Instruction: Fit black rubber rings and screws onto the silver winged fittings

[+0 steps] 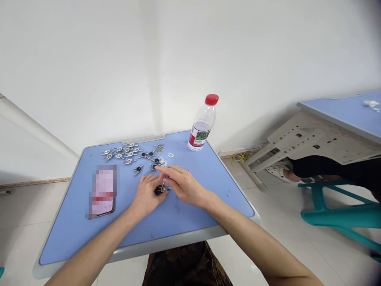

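My left hand [149, 192] rests low over the blue tabletop, fingers and thumb closed round a small metal latch [162, 189] with a black part. From the other side, my right hand [186, 183] reaches over the same latch. Its thumb and index finger come together just above it, and whatever they pinch is hidden. Just beyond the hands lie several similar parts with round black centres [138, 169] and a few thin flat plates [162, 161]. One flat plate with a hole [170, 155] lies apart. Small screws or pins [160, 148] form a little pile behind them.
Several silver latches [127, 151] are grouped at the table's back left. A phone [103, 190] lies at left on the blue table [205, 214]. A red-capped water bottle [201, 129] stands at the back right corner. Rightward are another desk [342, 113], a teal stool [342, 216] and a person's foot.
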Demonstrator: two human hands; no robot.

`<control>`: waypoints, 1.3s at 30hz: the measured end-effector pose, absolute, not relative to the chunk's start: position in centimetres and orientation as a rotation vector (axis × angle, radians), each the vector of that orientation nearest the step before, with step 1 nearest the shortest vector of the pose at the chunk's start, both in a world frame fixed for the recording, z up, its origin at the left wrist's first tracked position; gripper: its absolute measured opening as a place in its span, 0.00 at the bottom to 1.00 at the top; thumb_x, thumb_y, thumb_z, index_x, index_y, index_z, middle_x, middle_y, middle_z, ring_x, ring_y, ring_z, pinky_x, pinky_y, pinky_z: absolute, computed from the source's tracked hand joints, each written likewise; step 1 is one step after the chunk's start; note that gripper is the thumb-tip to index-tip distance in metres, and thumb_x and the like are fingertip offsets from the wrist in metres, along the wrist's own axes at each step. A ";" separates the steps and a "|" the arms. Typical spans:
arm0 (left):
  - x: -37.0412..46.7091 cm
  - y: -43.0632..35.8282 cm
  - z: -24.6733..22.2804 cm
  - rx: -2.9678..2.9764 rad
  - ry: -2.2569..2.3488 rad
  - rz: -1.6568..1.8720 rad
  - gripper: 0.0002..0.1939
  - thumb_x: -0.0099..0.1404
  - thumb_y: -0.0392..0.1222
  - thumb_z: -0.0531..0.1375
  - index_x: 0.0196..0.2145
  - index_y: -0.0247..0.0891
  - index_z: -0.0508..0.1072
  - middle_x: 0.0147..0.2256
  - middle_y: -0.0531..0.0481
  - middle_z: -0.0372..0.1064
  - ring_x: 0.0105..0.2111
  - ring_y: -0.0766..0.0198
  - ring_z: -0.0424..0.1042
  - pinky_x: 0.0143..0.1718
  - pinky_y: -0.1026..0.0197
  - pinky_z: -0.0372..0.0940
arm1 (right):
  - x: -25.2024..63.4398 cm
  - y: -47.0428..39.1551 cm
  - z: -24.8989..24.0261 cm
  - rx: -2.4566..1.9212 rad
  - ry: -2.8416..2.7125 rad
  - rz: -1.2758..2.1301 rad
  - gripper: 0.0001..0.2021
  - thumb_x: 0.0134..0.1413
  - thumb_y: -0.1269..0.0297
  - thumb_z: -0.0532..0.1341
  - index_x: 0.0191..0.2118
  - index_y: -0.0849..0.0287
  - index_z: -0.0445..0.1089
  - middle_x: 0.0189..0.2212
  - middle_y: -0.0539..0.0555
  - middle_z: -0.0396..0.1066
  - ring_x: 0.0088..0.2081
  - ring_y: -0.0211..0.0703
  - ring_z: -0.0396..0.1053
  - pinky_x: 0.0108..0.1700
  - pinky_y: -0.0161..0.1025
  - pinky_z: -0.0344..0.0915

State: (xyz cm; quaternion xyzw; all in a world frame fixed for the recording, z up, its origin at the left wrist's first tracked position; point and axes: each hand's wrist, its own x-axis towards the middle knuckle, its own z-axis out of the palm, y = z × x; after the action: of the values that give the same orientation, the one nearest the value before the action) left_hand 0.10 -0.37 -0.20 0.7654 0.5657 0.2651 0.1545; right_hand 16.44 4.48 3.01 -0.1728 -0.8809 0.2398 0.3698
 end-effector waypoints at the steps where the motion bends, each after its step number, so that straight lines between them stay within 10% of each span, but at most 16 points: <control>1: 0.1 -0.4 -0.2 2.195 1.627 0.760 0.04 0.56 0.35 0.61 0.31 0.40 0.70 0.32 0.51 0.70 0.36 0.58 0.67 0.41 0.53 0.58 | 16.5 4.5 3.1 -0.437 -2.264 0.621 0.21 0.63 0.74 0.47 0.60 0.56 0.55 0.39 0.56 0.69 0.40 0.42 0.66 0.43 0.43 0.68; 39: 0.2 -0.4 -0.1 2.130 1.607 0.812 0.05 0.54 0.34 0.62 0.31 0.41 0.70 0.31 0.53 0.71 0.36 0.58 0.69 0.43 0.53 0.58 | 17.3 5.2 3.6 -0.491 -2.276 0.527 0.17 0.63 0.73 0.47 0.56 0.57 0.56 0.37 0.56 0.69 0.40 0.43 0.66 0.43 0.44 0.66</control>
State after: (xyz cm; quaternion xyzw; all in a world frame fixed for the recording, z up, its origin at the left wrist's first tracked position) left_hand 0.19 -0.36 -0.14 0.7519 0.5673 0.2865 0.1753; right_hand 17.27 5.24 3.57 -0.1912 -0.8863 0.2054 0.3684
